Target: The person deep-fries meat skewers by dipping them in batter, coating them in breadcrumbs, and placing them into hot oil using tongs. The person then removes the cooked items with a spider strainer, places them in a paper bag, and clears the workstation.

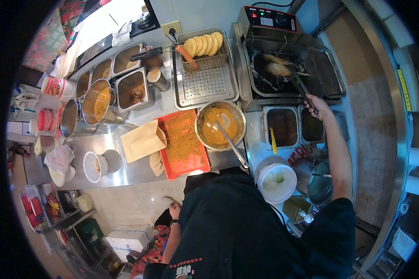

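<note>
My right hand (319, 107) grips dark-handled tongs (302, 89), reaching over the deep fryer (247, 69). The tongs' far end is at a piece of battered food (278, 69) in the dark oil, where bubbles show. My left hand (175, 211), with a watch on its wrist, hangs low beside my body, below the counter's edge. A thin curved brownish thing (169, 199) shows at its fingers; I cannot tell whether the hand holds it. Before me are a steel bowl of orange-brown sauce (220, 127) with a ladle (232, 146) and a red tray of crumbly seasoning (181, 146).
A wire fry basket (209, 63) with flat round cakes and sausages rests on a perforated tray (204, 85). A paper bag (143, 139) overlaps the red tray. Steel sauce pans (281, 127), a white tub (277, 183) and a pot (321, 183) stand right. A floral-clothed person (157, 240) is lower left.
</note>
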The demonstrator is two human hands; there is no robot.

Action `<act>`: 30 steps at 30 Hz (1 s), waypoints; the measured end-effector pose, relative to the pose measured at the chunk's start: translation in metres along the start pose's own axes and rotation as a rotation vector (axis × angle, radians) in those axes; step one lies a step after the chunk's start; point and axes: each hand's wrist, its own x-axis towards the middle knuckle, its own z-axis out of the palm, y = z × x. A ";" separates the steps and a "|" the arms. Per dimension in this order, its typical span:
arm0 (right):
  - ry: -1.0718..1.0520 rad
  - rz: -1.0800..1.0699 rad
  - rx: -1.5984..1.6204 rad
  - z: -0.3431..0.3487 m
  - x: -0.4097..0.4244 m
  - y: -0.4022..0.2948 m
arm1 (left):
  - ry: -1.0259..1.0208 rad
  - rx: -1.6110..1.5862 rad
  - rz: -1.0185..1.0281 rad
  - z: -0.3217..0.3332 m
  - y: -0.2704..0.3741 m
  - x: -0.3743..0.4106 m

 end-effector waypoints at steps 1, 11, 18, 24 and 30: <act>-0.034 0.015 0.053 -0.003 -0.001 0.000 | -0.012 -0.014 0.002 0.011 0.003 0.003; -0.012 -0.060 0.061 0.009 -0.006 0.011 | 0.050 -0.182 -0.031 0.044 -0.020 0.009; 0.122 -0.410 -0.196 0.008 -0.035 0.033 | -0.116 -0.275 -0.058 0.008 0.073 -0.027; 0.472 -0.753 -0.598 0.001 -0.062 0.047 | -0.188 -0.144 -0.037 0.005 0.084 -0.014; 0.599 -0.772 -0.678 0.007 -0.114 0.023 | -0.160 -0.089 0.084 0.027 0.094 0.005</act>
